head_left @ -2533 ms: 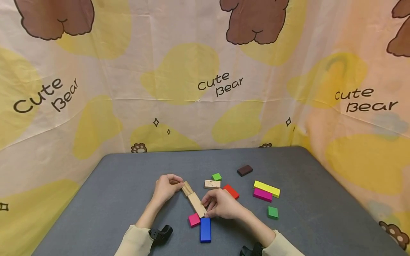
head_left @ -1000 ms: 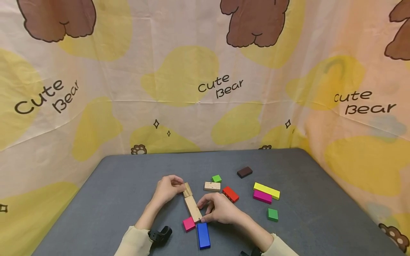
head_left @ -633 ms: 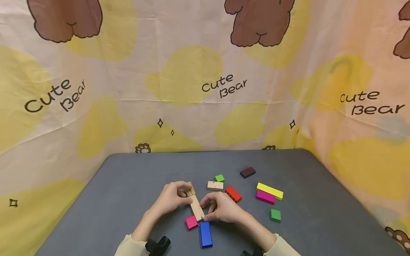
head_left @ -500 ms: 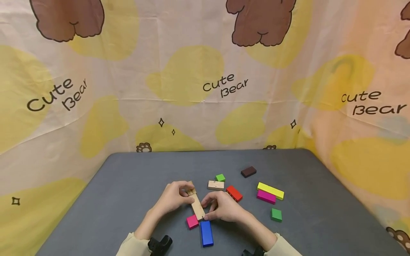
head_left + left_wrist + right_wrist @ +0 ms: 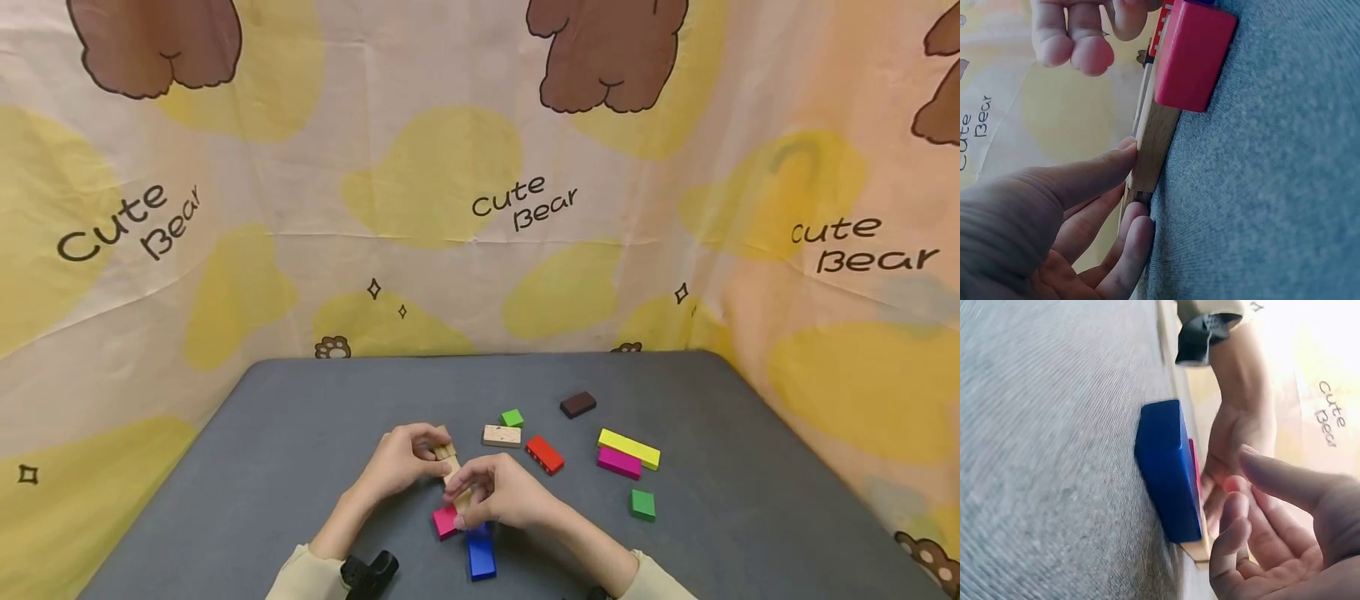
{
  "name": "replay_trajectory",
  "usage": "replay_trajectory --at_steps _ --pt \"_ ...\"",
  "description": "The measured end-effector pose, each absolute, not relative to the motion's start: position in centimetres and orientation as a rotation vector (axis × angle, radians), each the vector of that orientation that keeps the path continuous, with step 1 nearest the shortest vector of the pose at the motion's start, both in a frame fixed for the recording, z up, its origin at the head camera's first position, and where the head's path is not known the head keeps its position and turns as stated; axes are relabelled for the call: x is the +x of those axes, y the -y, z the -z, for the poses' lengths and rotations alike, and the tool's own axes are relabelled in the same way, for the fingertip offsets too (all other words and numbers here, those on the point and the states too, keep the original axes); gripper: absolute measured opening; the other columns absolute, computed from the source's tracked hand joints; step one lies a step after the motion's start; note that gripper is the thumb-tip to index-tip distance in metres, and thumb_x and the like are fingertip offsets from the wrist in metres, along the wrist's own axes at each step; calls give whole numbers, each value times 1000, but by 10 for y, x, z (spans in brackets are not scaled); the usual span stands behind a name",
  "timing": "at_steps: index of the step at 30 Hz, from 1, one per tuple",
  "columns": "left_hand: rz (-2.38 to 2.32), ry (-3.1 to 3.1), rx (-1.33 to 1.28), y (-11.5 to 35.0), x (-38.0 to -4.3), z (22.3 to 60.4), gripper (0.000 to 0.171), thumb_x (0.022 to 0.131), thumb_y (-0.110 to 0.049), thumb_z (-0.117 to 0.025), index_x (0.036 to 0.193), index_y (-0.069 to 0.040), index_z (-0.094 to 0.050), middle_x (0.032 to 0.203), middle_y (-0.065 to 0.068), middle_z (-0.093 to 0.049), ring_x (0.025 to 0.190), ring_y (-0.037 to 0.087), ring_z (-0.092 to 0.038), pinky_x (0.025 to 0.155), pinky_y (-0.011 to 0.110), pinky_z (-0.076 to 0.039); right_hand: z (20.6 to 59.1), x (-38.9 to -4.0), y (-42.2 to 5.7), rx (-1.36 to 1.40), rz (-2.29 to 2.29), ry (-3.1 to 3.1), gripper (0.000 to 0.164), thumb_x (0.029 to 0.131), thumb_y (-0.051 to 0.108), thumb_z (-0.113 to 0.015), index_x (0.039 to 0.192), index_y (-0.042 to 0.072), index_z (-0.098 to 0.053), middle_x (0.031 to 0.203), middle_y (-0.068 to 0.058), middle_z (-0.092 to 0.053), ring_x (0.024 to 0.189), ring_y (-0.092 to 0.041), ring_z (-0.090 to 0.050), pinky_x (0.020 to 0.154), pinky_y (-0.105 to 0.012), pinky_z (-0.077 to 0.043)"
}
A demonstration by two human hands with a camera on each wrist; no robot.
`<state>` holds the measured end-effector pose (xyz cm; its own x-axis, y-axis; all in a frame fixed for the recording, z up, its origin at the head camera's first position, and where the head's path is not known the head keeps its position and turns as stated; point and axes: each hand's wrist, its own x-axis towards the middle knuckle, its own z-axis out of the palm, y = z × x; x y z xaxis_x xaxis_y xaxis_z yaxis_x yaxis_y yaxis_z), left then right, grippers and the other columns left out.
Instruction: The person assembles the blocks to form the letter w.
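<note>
In the head view, a row of plain wooden blocks [image 5: 446,451] lies at a slant on the grey table. My left hand [image 5: 401,460] holds the row near its far end. The left wrist view shows the thumb on the long wooden block [image 5: 1155,140], with fingers around the joint behind it. My right hand [image 5: 510,493] hovers over the near end, fingers loosely bent and apart, nothing between them in the right wrist view. A pink block [image 5: 444,523] sits left of the near end. Beyond the right thumb, a blue block [image 5: 482,557] points toward me, partly covered.
Right of the hands lie a speckled wooden block [image 5: 502,436], a light green block [image 5: 512,418] and a red block [image 5: 545,455]. Farther right are a dark brown block [image 5: 578,405], yellow block [image 5: 630,448], magenta block [image 5: 618,463] and green block [image 5: 642,505]. A printed cloth [image 5: 420,175] hangs behind the table.
My left hand has shifted nearer along the row from its far end. The right hand has lifted off the row's near right side and moved left over it.
</note>
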<state>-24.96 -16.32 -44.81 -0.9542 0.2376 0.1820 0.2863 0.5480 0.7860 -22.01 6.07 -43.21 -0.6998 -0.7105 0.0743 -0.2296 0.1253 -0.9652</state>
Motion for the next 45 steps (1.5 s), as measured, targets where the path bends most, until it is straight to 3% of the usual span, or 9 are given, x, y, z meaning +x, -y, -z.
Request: replay_trajectory --at_steps 4,11,20,25,35,45 --pt "1403 2724 -450 165 -249 448 34 75 -17 -88 106 -11 -74 96 1 -71 81 14 -65 69 35 -51 434 -219 -54 -824 1661 -1916 34 73 -12 -80 105 -1 -71 102 -16 -72 60 -12 -61 55 -21 -46" --pt "1402 2722 -443 164 -249 447 31 75 -18 -88 103 -13 -74 102 1 -71 95 19 -67 77 41 -51 438 -220 -47 -773 1625 -1973 39 67 -18 -81 101 0 -73 97 -10 -72 53 -10 -54 50 -20 -44" --pt "1451 2735 -435 163 -250 446 30 78 -16 -86 104 -11 -73 103 2 -72 100 20 -66 77 38 -50 442 -220 -45 -750 1512 -2124 41 62 -16 -85 92 10 -75 84 -1 -72 45 -8 -35 43 -21 -25" --pt "1467 2743 -421 162 -250 447 29 78 -17 -86 104 -12 -74 103 1 -72 103 20 -65 79 38 -49 445 -219 -53 -895 1486 -2096 37 66 -12 -85 94 10 -74 81 -1 -71 43 -6 -35 42 -18 -26" --pt "1476 2752 -384 162 -249 446 30 77 -17 -86 104 -13 -74 104 0 -72 107 21 -64 82 40 -48 446 -220 -69 -1056 1378 -1987 36 73 -8 -82 103 8 -72 93 3 -72 46 -4 -40 42 -18 -31" --pt "1468 2755 -375 162 -249 448 30 76 -17 -87 103 -14 -74 104 0 -72 106 20 -64 84 41 -48 434 -220 -84 -1012 1281 -2189 35 67 -4 -87 95 11 -73 85 5 -69 46 -4 -42 43 -17 -32"
